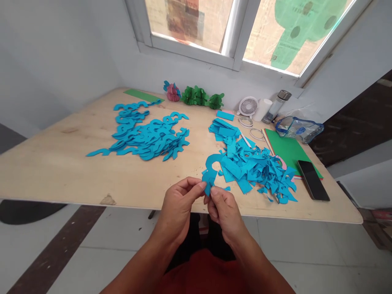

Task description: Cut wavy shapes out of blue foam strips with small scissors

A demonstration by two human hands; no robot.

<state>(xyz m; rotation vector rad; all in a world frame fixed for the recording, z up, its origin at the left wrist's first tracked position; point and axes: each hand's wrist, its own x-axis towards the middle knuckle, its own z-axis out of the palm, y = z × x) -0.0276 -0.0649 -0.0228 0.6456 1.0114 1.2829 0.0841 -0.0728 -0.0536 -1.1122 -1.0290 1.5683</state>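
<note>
My left hand (180,202) and my right hand (222,208) meet at the near edge of the wooden table (61,163), both pinching one curved blue paper cutout (212,169) at its lower end. The cutout arches up over the table edge. Just right of it lies a heap of blue paper scraps (254,165). A pile of finished curved blue cutouts (147,132) is spread over the left middle of the table.
A black phone (312,179) lies on green paper sheets (289,151) at the right. At the back stand a small white fan (248,107), a bottle (277,106), tape rings (246,121), a clear pouch (298,128), green paper flowers (200,97) and a pink one (173,92).
</note>
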